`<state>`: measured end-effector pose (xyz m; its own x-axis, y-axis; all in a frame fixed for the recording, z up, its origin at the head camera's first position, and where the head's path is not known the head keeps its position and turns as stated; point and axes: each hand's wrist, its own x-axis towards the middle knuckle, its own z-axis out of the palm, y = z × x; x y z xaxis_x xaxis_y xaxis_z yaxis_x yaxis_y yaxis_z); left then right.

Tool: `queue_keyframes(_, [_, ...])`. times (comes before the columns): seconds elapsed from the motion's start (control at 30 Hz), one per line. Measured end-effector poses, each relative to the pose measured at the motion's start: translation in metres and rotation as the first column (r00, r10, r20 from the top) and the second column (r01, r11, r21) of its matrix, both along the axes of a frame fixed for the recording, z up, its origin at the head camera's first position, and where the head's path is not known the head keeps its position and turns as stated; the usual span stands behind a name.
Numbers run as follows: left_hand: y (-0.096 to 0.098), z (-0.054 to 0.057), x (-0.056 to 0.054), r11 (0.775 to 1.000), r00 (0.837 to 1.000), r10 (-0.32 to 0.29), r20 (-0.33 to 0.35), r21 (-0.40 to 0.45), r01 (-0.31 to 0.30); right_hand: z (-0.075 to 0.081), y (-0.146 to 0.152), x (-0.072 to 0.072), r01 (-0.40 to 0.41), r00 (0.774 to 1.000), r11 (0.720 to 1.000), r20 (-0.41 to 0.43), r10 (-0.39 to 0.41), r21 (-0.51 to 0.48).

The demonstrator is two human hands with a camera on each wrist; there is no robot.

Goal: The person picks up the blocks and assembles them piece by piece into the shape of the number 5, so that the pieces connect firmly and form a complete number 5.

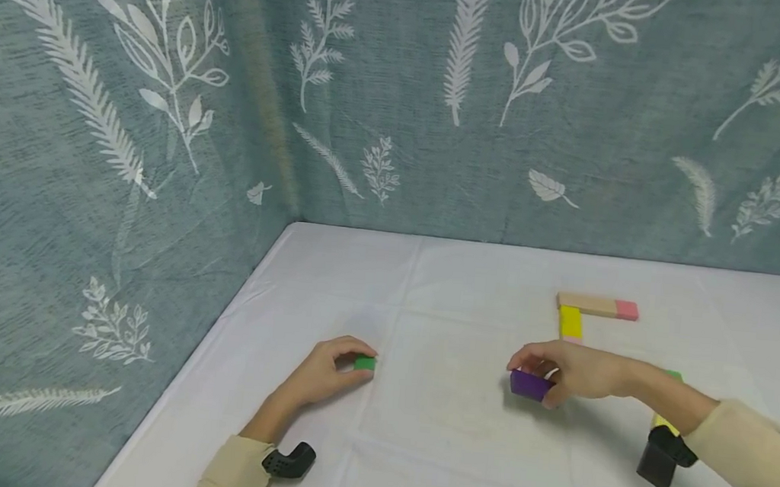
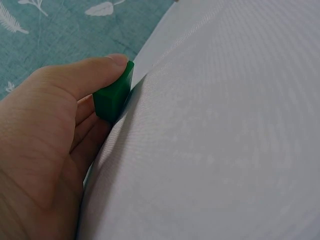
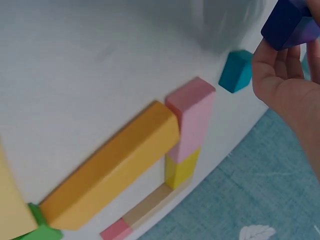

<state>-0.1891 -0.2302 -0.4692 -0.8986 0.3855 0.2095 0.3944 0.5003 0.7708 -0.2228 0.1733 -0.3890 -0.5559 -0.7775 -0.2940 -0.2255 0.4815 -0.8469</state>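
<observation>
My left hand [image 1: 325, 371] pinches a small green block [image 1: 364, 363] between thumb and fingers at the left of the white table. In the left wrist view, the thumb lies along the top of the green block [image 2: 114, 95] and the fingers are behind it, close over the cloth. Right of the table's middle, my right hand [image 1: 579, 369] grips a purple block [image 1: 528, 385] by its ends, its shadow falling on the cloth beneath. The right wrist view cuts off part of this purple block [image 3: 290, 25] at the corner.
A line of blocks stands beyond my right arm: tan [image 3: 150, 204], yellow [image 3: 182, 169], pink [image 3: 195, 107] and long orange [image 3: 112, 167]. A green block [image 3: 47, 231] and a pale yellow one [image 3: 11, 195] adjoin it. A teal block [image 3: 236, 71] stands apart. Patterned curtains [image 1: 401, 99] border the table.
</observation>
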Motion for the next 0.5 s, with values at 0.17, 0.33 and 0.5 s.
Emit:
queue_keyframes(0.17, [0.008, 0.024, 0.011, 1.000, 1.000, 0.014, -0.013, -0.009, -0.015, -0.002, 0.008, 0.011, 0.002, 1.000, 1.000, -0.002, -0.002, 0.015])
queue_keyframes(0.33, [0.012, 0.034, 0.016, 1.000, 1.000, 0.015, -0.008, -0.010, -0.015, -0.009, 0.018, 0.025, 0.008, 0.999, 0.999, -0.041, -0.006, 0.050])
queue_keyframes(0.5, [0.015, 0.032, 0.015, 1.000, 1.000, 0.006, -0.003, -0.010, -0.006, -0.016, 0.032, 0.040, 0.010, 0.994, 0.996, -0.107, 0.000, 0.087])
